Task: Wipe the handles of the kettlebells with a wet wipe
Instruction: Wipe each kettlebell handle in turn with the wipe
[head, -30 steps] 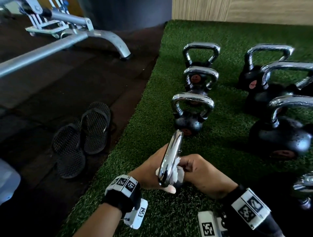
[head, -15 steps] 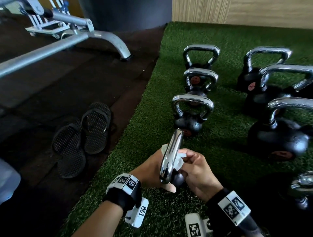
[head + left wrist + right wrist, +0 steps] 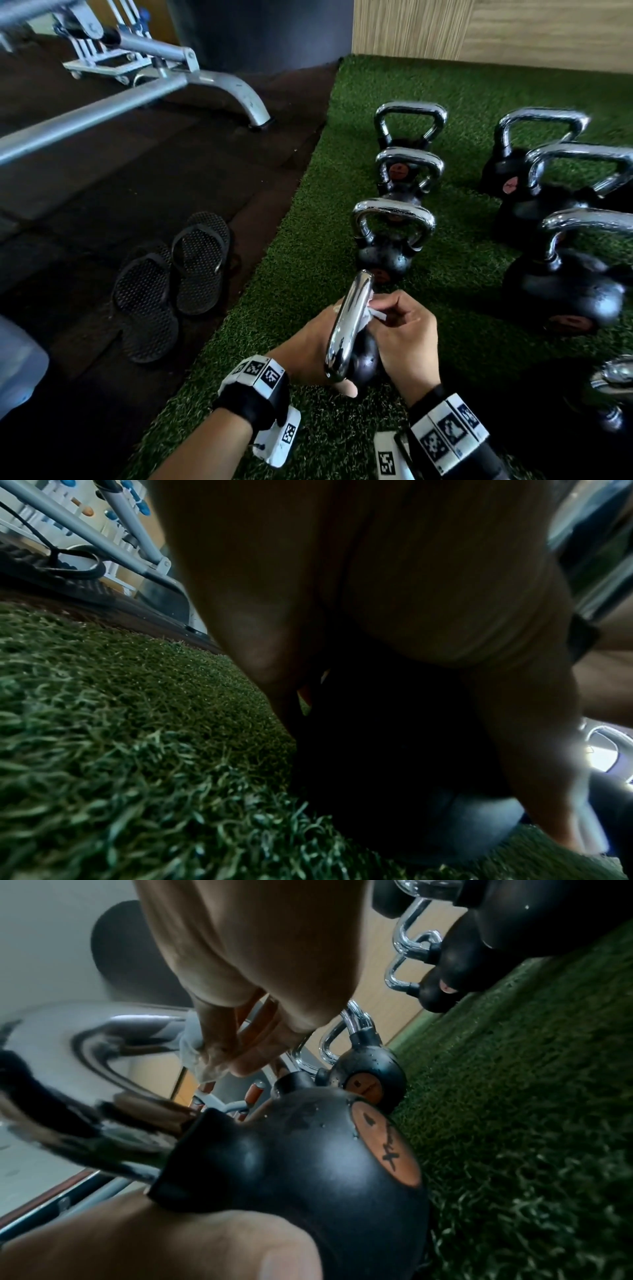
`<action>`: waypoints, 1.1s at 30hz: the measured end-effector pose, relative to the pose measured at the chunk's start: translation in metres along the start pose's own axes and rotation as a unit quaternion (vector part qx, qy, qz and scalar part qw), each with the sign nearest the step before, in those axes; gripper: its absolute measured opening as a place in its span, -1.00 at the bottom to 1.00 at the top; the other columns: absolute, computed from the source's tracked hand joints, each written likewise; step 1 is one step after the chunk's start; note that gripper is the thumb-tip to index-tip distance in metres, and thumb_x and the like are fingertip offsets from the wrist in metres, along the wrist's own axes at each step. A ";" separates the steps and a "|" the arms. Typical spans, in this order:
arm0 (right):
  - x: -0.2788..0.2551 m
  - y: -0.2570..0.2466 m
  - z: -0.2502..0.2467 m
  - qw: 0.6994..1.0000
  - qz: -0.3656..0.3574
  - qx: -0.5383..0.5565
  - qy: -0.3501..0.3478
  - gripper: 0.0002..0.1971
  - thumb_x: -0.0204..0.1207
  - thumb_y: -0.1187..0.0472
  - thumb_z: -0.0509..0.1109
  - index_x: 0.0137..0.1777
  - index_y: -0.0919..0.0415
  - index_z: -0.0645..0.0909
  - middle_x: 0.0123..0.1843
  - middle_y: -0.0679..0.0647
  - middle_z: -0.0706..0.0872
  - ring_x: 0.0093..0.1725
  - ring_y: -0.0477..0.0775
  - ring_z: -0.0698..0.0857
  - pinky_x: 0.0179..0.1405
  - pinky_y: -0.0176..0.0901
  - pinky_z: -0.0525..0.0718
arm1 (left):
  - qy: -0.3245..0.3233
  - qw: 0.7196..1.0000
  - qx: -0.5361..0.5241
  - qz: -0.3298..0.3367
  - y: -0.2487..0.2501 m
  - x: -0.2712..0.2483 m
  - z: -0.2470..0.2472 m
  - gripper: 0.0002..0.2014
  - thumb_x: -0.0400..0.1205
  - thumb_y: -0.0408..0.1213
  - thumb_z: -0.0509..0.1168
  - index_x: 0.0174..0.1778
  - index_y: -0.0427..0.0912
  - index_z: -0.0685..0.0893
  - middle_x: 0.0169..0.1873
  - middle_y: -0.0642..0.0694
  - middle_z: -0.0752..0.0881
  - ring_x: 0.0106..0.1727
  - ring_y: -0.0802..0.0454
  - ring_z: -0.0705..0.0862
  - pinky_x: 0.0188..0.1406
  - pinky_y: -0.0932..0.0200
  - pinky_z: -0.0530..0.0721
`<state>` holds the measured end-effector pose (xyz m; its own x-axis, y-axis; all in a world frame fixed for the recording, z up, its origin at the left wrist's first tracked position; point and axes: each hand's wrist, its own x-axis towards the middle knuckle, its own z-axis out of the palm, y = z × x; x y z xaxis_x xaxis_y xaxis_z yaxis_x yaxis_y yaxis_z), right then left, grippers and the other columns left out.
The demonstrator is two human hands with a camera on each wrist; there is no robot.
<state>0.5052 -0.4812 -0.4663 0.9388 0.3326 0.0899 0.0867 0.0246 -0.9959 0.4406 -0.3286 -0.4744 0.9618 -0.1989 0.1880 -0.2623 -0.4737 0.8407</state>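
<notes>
A small black kettlebell with a chrome handle stands on the green turf close in front of me. My left hand grips its black body from the left, thumb curled under the near end. My right hand pinches a white wet wipe against the handle's right side near its far end. In the right wrist view the wipe is bunched under my fingertips on the chrome handle, above the kettlebell. The left wrist view shows mostly my palm over the dark ball.
A row of three small kettlebells stands just beyond, and larger ones stand to the right. Turf ends at a dark rubber floor on the left with black sandals and a grey bench frame.
My right hand has slid the wipe along the handle from its near end up toward the far end. The left hand keeps its grip on the kettlebell.
</notes>
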 end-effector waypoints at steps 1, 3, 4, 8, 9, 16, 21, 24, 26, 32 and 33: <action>-0.001 -0.001 -0.001 0.999 -0.016 -0.036 0.011 -0.68 0.28 0.51 0.65 -0.24 0.05 0.72 -0.14 -0.03 0.88 -0.15 -0.02 0.86 -0.11 -0.18 0.80 | 0.007 1.000 0.003 -0.013 -0.002 -0.002 0.001 0.25 0.05 -0.23 0.77 0.61 0.49 0.28 0.59 0.35 0.43 0.63 0.31 0.40 0.66 0.21 0.40; 0.002 -0.004 -0.002 0.990 -0.059 -0.118 0.043 -0.71 0.29 0.40 0.67 -0.26 -0.01 0.70 -0.23 -0.17 0.84 -0.26 -0.12 0.81 -0.26 -0.28 0.75 | 0.022 0.999 0.020 -0.042 -0.009 -0.005 0.003 0.26 0.09 -0.25 0.80 0.61 0.46 0.24 0.58 0.10 0.47 0.64 0.07 0.44 0.67 -0.08 0.44; 0.006 -0.006 -0.002 0.985 -0.070 -0.146 0.058 -0.72 0.29 0.36 0.67 -0.28 -0.02 0.69 -0.27 -0.20 0.82 -0.30 -0.13 0.79 -0.31 -0.28 0.73 | 0.026 0.998 0.032 -0.052 -0.012 -0.007 0.004 0.30 0.10 -0.21 0.80 0.62 0.54 0.17 0.58 0.08 0.45 0.65 0.02 0.43 0.68 -0.14 0.43; 0.017 -0.005 0.001 0.979 -0.032 -0.184 0.085 -0.76 0.32 0.31 0.63 -0.37 0.03 0.63 -0.38 -0.20 0.76 -0.48 -0.20 0.66 -0.55 -0.42 0.53 | 0.030 0.994 0.031 -0.096 -0.015 -0.010 0.005 0.30 0.10 0.04 0.75 0.64 0.61 0.06 0.58 0.39 0.40 0.67 0.17 0.40 0.64 -0.18 0.48; 0.018 -0.004 0.003 0.977 -0.018 -0.189 0.097 -0.76 0.33 0.30 0.62 -0.38 0.06 0.62 -0.40 -0.18 0.75 -0.52 -0.18 0.62 -0.59 -0.35 0.51 | 0.031 0.994 0.029 -0.096 -0.015 -0.009 0.006 0.31 0.10 0.03 0.75 0.68 0.52 0.08 0.60 0.36 0.40 0.68 0.15 0.39 0.64 -0.21 0.48; 0.028 -0.009 -0.001 0.966 0.109 -0.233 0.017 -0.82 0.24 0.14 0.61 -0.41 0.14 0.67 -0.51 -0.01 0.77 -0.43 0.01 0.77 -0.32 -0.04 0.78 | 0.026 0.995 0.023 -0.094 -0.024 -0.012 0.011 0.27 0.08 -0.05 0.73 0.73 0.02 0.24 0.59 -0.16 0.48 0.63 -0.20 0.47 0.54 -0.35 0.53; 0.033 -0.019 0.001 0.952 0.138 -0.271 -0.033 -0.87 0.27 0.20 0.55 -0.39 0.17 0.65 -0.38 0.10 0.81 -0.28 0.17 0.82 -0.16 0.12 0.84 | 0.019 0.997 0.045 -0.059 -0.016 -0.013 0.008 0.23 0.12 -0.13 0.78 0.65 0.23 0.20 0.56 -0.16 0.50 0.59 -0.16 0.51 0.53 -0.26 0.57; 0.031 -0.026 -0.008 0.948 0.089 -0.300 -0.066 -0.88 0.32 0.21 0.56 -0.25 0.09 0.64 -0.30 0.04 0.80 -0.25 0.10 0.80 -0.15 0.06 0.82 | 0.010 0.994 0.100 -0.036 -0.011 -0.020 0.007 0.27 0.14 -0.04 0.81 0.71 0.09 0.18 0.60 0.08 0.43 0.62 0.02 0.48 0.57 -0.14 0.56; 0.027 -0.035 -0.018 0.947 0.011 -0.310 -0.083 -0.73 0.29 0.18 0.60 -0.05 0.00 0.62 -0.32 -0.05 0.75 -0.31 -0.10 0.73 -0.24 -0.16 0.70 | 0.028 0.993 0.109 -0.040 -0.004 -0.026 0.006 0.32 0.18 0.15 0.77 0.78 0.04 0.12 0.64 0.34 0.30 0.68 0.21 0.37 0.62 -0.06 0.52; 0.038 -0.067 -0.020 0.897 -0.138 -0.360 -0.217 -0.38 0.38 0.48 0.41 0.42 -0.03 0.66 0.02 -0.19 0.77 0.04 -0.24 0.73 0.13 -0.45 0.62 | 0.145 0.982 0.105 -0.066 0.018 -0.042 0.006 0.10 0.31 0.45 0.57 0.69 0.25 0.17 0.50 0.38 0.43 0.48 0.33 0.55 0.37 0.19 0.67; 0.039 -0.071 -0.020 0.893 -0.143 -0.369 -0.216 -0.40 0.38 0.48 0.40 0.40 0.00 0.68 0.11 -0.10 0.80 0.14 -0.11 0.75 0.20 -0.36 0.63 | 0.158 0.976 0.132 -0.067 0.021 -0.044 0.004 0.04 0.32 0.49 0.53 0.64 0.25 0.22 0.43 0.37 0.48 0.38 0.33 0.61 0.25 0.27 0.70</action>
<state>0.5426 -0.4887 -0.3920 0.6411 0.7482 0.1707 0.6475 -0.4081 -0.6436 0.3930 -0.3333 -0.4674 0.9543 0.1351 0.2665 -0.1026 -0.6895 0.7170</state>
